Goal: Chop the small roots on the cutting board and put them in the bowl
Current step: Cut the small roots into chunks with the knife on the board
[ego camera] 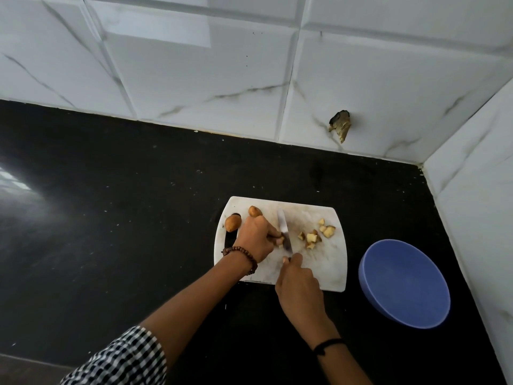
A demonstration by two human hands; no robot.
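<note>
White marble-veined tiles (194, 79) form the wall behind and to the right, one with a broken hole (341, 125). Below them runs a black counter (111, 218), speckled with crumbs. A white cutting board (327, 273) lies on it near the corner, and a blue bowl (402, 284) stands on the counter just to the board's right, apart from it. The left hand (255, 240), with a beaded bracelet (244, 252) at the wrist and a checked sleeve (125, 357) further up the arm, curls its fingers to pinch a small root (279, 240) against the board. The right hand (298, 284) is wrapped round the handle of a knife (284, 229), whose blade rests right beside the pinched root. Two whole brown roots (232, 223) (254, 211) sit at the board's far-left end by its handle slot. Chopped pieces (313, 236) lie scattered on the board right of the blade.
</note>
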